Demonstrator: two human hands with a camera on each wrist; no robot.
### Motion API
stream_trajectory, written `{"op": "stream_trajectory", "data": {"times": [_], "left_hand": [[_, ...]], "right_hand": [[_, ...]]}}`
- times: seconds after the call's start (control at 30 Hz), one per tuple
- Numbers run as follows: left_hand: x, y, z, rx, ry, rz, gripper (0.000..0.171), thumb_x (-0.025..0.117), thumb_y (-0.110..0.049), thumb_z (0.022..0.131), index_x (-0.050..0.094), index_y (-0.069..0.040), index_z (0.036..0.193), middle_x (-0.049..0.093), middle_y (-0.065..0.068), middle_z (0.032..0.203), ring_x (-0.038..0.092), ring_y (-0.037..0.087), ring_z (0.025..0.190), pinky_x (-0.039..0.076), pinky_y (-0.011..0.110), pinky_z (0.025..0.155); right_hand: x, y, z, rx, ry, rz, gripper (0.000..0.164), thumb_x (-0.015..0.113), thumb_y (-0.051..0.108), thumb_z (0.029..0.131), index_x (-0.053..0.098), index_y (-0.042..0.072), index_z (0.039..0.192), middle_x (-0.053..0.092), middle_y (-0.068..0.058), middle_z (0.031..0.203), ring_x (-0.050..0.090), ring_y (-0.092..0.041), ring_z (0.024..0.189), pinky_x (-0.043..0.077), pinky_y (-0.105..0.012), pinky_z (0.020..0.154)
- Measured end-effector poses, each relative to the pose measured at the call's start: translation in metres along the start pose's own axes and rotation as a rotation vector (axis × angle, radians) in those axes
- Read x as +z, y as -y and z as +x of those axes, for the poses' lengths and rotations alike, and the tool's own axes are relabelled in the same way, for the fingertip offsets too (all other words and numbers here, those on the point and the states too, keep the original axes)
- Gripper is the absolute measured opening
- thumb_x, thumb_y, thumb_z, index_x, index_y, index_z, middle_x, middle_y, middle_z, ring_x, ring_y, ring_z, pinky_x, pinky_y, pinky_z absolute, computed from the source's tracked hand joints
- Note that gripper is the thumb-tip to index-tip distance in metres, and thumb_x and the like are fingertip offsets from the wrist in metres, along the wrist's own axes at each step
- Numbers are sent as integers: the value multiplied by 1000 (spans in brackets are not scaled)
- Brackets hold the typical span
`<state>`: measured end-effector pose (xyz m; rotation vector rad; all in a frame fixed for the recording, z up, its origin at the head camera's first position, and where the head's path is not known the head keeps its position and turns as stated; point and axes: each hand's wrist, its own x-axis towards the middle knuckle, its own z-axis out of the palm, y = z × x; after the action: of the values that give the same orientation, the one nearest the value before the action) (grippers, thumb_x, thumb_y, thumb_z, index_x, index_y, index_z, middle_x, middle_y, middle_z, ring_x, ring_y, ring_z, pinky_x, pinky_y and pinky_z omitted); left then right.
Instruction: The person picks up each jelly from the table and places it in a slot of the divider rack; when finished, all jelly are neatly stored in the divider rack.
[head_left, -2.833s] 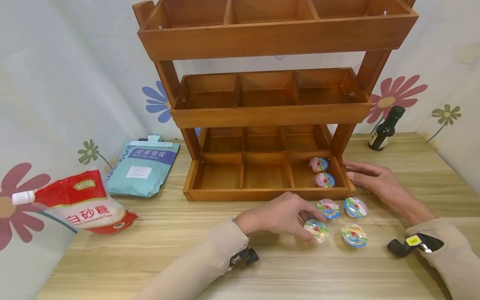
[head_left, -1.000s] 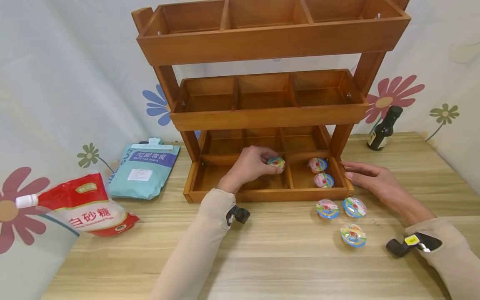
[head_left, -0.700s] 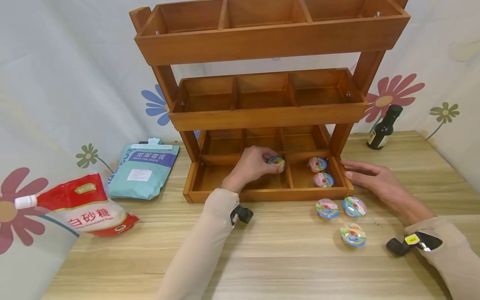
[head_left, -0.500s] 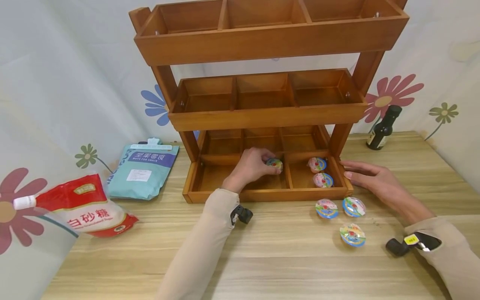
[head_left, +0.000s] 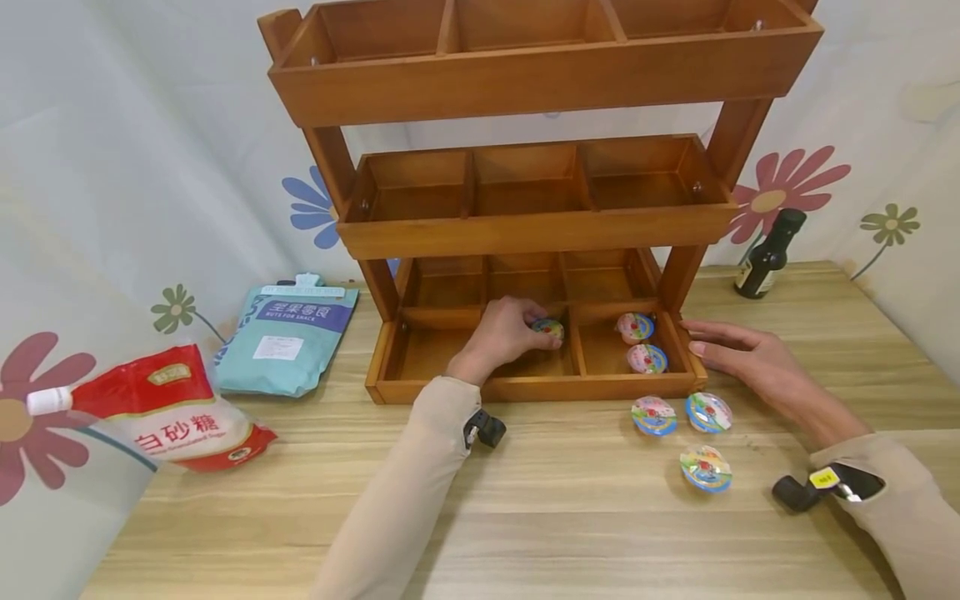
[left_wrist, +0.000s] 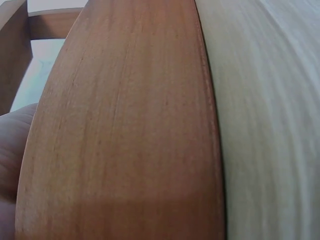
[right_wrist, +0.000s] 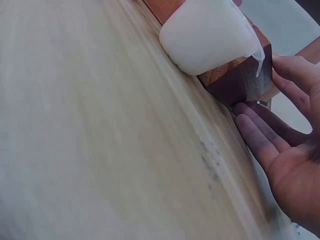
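Observation:
My left hand (head_left: 506, 333) pinches a jelly cup (head_left: 550, 328) with a printed foil lid, low inside the bottom tier's front middle compartment. In the left wrist view the rack's front board (left_wrist: 125, 120) hides most of that hand. My right hand (head_left: 750, 362) touches the right end of the brown wooden rack (head_left: 540, 390), its fingers extended and holding nothing. Two jelly cups (head_left: 636, 327) lie in the front right compartment. On the table before it are three more jelly cups (head_left: 706, 469); a whitish cup (right_wrist: 205, 37) shows beside the rack's corner in the right wrist view.
Two upper tiers (head_left: 540, 229) with dividers overhang the bottom one. A teal nut-snack bag (head_left: 292, 342) and a red-and-white sugar bag (head_left: 180, 412) are on the left. A dark bottle (head_left: 770, 254) stands at the back right of the table (head_left: 570, 533).
My left hand has carried a jelly cup from the table in front into the middle compartment, then lowered it slightly. My right hand has stayed at the rack's right end.

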<state>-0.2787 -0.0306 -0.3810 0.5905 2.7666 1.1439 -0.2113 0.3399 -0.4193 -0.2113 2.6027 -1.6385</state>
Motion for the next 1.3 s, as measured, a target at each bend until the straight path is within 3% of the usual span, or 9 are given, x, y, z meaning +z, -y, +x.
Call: {"op": "stream_trajectory", "data": {"times": [0.3,0.53,0.73,1.1,1.3], "left_hand": [[1,0,-2,-12,12,-23,51,89,-27,89,71,-2,131,76,11,114,68,20,96,57,31,82],[-2,2,-4,34,15,-3,52,88,-27,91,72,-1,132,76,11,116,70,21,101,57,32,86],[-5,1,-10,74,-8,-39,51,87,-25,92,71,1,133,75,14,119,72,25,107,59,35,88],[2,-10,-30,242,-144,66,45,85,-19,93,72,-1,132,71,14,127,69,31,113,57,41,95],[11,-24,-40,325,-140,56,49,87,-18,92,70,2,134,71,15,129,70,31,111,57,39,95]], "right_hand": [[-1,3,-1,30,-5,-10,57,71,38,104,59,11,153,66,19,135,57,7,121,49,-13,94],[-1,3,0,42,-9,-18,57,71,38,104,59,12,153,66,21,135,56,7,121,48,-12,94],[-2,3,-1,28,-3,-23,57,70,38,105,59,11,153,65,17,137,57,7,121,48,-12,93],[-1,4,1,44,0,-45,58,70,41,104,59,13,154,64,13,142,55,5,122,47,-12,94],[-2,1,0,37,-7,-24,56,71,36,105,58,12,154,65,20,136,56,7,120,47,-12,93]]}}
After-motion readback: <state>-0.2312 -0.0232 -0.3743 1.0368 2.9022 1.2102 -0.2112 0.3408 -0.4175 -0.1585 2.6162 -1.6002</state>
